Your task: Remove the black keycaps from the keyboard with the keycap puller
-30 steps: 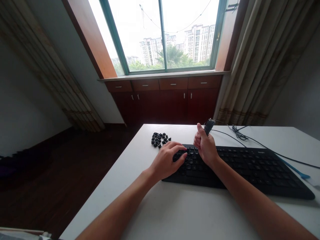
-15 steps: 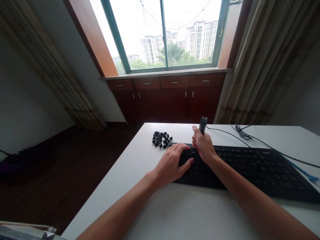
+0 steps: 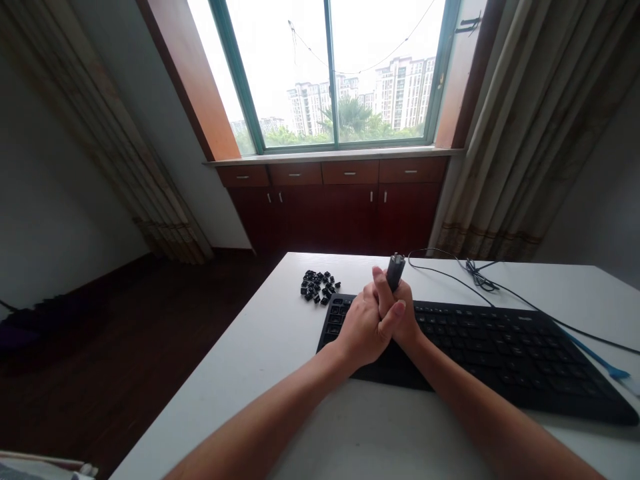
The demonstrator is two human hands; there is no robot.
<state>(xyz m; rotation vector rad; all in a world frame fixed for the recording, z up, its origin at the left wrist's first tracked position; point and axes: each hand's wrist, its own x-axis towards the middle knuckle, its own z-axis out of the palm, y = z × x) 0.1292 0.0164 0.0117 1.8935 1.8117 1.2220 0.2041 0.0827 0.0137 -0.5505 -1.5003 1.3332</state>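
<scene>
In my right hand [image 3: 406, 303] is a dark, thick-handled tool [image 3: 397, 270], held upright in a fist above the left part of the keyboard. Small metal bits show at the tool's top end, while its lower end is hidden, so its kind cannot be told. My left hand [image 3: 367, 327] is closed against the right one, its fingers pressed around the lower part of that fist. What the left fingers hold is hidden. Beneath both hands lies the black keyboard [image 3: 480, 347], with bare key sockets at its left end. Loose black keycaps [image 3: 316, 287] are heaped beyond its left corner.
A black cable [image 3: 480, 275] lies bundled behind the keyboard on the white table [image 3: 260, 353]. At the keyboard's right back edge is a blue-handled item [image 3: 607, 365]. Drawers and a cabinet [image 3: 350, 213] stand under the window past the table.
My left hand has lifted off the keys and moved right, closing against my right hand. The tool has come slightly nearer. The keyboard's left end is now uncovered.
</scene>
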